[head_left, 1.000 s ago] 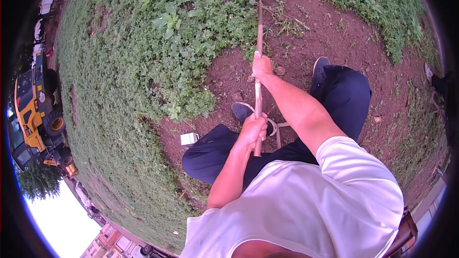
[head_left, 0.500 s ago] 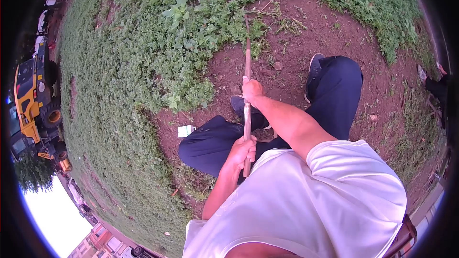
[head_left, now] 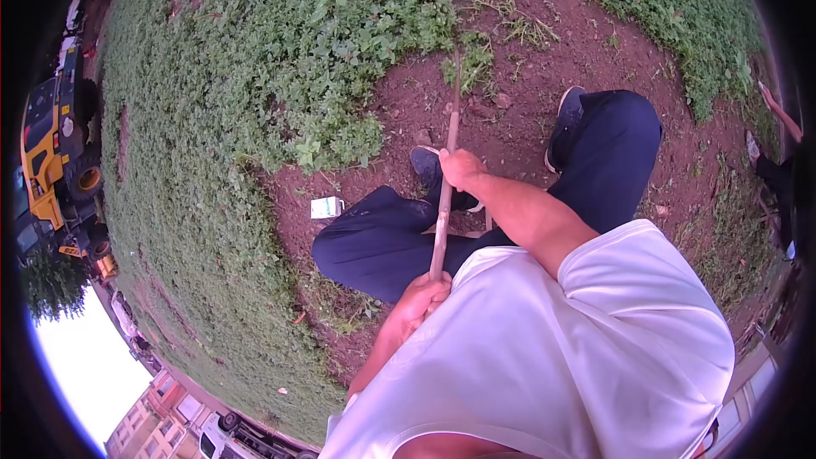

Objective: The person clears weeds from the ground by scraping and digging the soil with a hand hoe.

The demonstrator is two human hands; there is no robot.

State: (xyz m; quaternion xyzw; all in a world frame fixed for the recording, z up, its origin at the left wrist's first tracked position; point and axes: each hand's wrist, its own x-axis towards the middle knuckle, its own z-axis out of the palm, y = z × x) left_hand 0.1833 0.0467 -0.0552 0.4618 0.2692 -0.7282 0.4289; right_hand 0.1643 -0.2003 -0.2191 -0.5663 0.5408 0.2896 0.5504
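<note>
A long wooden-handled tool runs from my lap out to the soil at the edge of the weeds. My right hand is closed around the middle of its handle. Lower down, close to my shirt, my left hand grips the handle near its butt end. The tool's far end meets a loose clump of weeds, and I cannot make out its head. My bent legs in dark trousers are on either side of the handle. Bare brown soil lies around my shoes.
Dense green weeds cover the ground ahead and left. A small white-and-green box rests on soil beside my left knee. Pulled weeds lie farther ahead. A yellow loader stands far left. Another person's arm shows at right.
The tool has been drawn back toward my body, its far end moving nearer across the soil. My left hand has moved back to my shirt. More of the other person's arm shows.
</note>
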